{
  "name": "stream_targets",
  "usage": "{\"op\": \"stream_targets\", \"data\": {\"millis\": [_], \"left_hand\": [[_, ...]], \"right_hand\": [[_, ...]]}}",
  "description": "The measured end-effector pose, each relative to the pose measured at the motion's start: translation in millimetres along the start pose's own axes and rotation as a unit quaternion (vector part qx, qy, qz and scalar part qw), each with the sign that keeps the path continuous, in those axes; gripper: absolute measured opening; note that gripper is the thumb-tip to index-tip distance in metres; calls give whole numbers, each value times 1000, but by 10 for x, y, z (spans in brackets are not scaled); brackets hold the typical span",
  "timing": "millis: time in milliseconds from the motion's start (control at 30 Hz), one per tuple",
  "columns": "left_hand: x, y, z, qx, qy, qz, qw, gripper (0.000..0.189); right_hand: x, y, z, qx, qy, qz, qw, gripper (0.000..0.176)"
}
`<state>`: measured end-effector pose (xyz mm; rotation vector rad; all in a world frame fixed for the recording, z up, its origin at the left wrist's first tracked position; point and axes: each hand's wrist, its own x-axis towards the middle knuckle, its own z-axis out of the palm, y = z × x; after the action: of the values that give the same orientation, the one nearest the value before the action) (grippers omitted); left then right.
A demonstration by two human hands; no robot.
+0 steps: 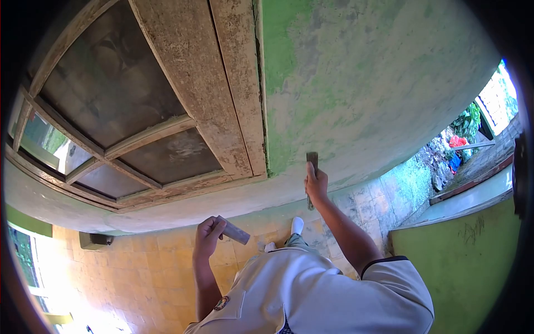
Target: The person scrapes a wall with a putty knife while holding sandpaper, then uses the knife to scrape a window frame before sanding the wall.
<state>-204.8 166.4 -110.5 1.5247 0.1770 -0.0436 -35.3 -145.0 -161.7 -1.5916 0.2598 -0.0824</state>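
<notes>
Head view: right hand [316,185] closed round a dark flat scraper [312,160] held against the mossy green wall [361,83]; left hand [208,234] grips a grey rectangular block [234,231]. On that slick growth the blade may skid.

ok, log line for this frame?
left hand: grips flat grey block | right hand: narrow dark tool against green wall | wooden window frame alongside
</notes>
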Motion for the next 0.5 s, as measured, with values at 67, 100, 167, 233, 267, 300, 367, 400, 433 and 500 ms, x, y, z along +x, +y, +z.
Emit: {"op": "stream_targets", "data": {"millis": [67, 100, 167, 233, 267, 300, 367, 400, 433, 500], "left_hand": [[-17, -13, -3, 4, 1, 0, 1000, 17], [-23, -20, 1, 5, 4, -3, 1000, 17], [-44, -17, -9, -4, 8, -7, 1000, 17], [-49, -12, -10, -13, 15, -12, 1000, 17], [-39, -4, 5, -4, 12, -12, 1000, 17], [-32, 7, 12, 7, 7, -12, 1000, 16], [4, 42, 19, 4, 4, -7, 1000, 16], [14, 45, 37, -4, 6, -2, 1000, 16], [0, 35, 46, -6, 7, -5, 1000, 16], [28, 47, 35, -5, -9, 1, 1000, 16]], "right_hand": [[-153, 380, -96, -45, 3, -8, 999, 51], [-139, 560, -127, -94, 4, -14, 995, 52], [-4, 745, -119, -120, 2, -52, 991, 52], [160, 508, 5, -143, 16, -98, 985, 53], [206, 276, 84, -143, 15, -98, 985, 53], [222, 85, 146, -58, -2, -42, 997, 53], [197, -45, 151, 29, -14, 11, 999, 53], [180, -66, 123, 17, -7, 10, 1000, 53], [124, -45, 81, 3, 1, 13, 1000, 53], [34, 214, -12, -36, 7, -7, 999, 52]]}}
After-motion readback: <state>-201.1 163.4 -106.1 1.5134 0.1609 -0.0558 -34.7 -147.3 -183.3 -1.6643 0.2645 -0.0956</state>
